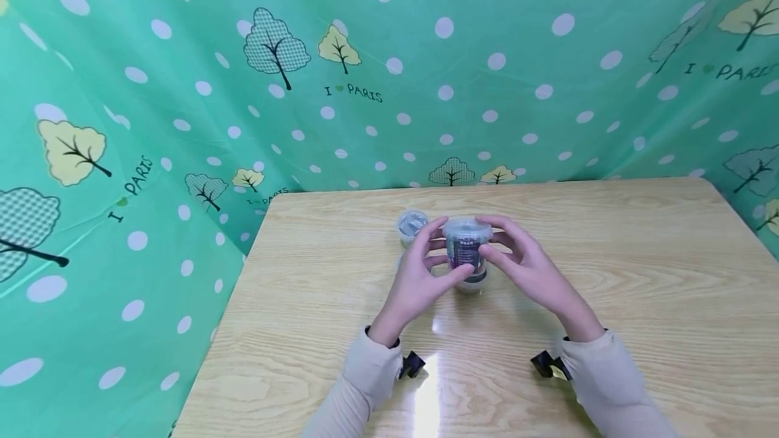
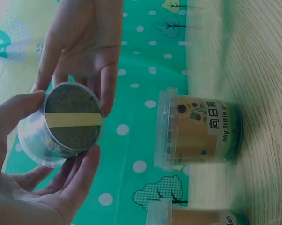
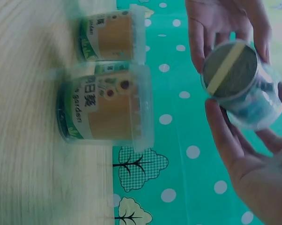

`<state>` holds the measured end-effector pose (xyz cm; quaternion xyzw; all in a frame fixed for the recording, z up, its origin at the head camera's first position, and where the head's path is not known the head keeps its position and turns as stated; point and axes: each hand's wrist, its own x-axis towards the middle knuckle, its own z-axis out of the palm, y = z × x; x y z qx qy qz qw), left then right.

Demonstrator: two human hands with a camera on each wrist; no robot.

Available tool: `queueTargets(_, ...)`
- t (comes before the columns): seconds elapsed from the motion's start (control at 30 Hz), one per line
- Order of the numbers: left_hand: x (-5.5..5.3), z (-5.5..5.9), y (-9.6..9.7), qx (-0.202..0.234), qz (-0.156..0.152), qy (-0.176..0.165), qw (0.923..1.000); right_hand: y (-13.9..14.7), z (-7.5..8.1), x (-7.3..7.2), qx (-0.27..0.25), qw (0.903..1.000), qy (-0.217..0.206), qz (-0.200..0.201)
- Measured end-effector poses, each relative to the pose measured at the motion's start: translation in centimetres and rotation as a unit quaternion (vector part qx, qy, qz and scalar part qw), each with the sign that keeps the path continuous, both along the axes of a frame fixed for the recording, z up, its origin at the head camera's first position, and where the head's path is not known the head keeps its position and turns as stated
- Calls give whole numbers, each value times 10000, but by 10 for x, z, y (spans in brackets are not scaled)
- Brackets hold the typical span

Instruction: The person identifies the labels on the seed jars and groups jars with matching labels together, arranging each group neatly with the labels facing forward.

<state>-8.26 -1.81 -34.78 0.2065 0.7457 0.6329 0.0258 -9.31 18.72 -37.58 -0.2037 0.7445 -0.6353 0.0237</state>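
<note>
Both hands hold a clear lidded plastic cup (image 1: 465, 249) above the table, one from each side. A dark printed label covers its side in the head view. The left wrist view shows its underside, dark inside with a pale yellow strip across it. My left hand (image 1: 420, 276) curls its thumb and fingers round the cup's left. On the other side, my right hand (image 1: 529, 269) grips with its thumb on the front. Another lidded cup (image 2: 202, 129), with a sunflower label reading "My little garden", stands upright on the table; a similar cup (image 3: 110, 35) stands beside it.
The wooden table (image 1: 292, 330) has a bright glare streak near its front. A green dotted cloth (image 1: 365, 113) hangs behind it and along its left. Each wrist wears a small black camera (image 1: 411, 364). Behind the left hand sits a round translucent lid (image 1: 412, 223).
</note>
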Motion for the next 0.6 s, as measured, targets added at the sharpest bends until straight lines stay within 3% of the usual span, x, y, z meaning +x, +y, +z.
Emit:
queueTargets(0.23,0,-1,-2,240,-210,-37,9995,10,3,0,-50,9981,-274,549)
queueTargets(0.43,3,-2,-7,253,-241,-132,9993,6,3,-1,-203,9979,-344,517)
queueTargets(0.6,3,-3,-6,304,-307,-16,9991,5,7,-1,-254,9985,-405,266)
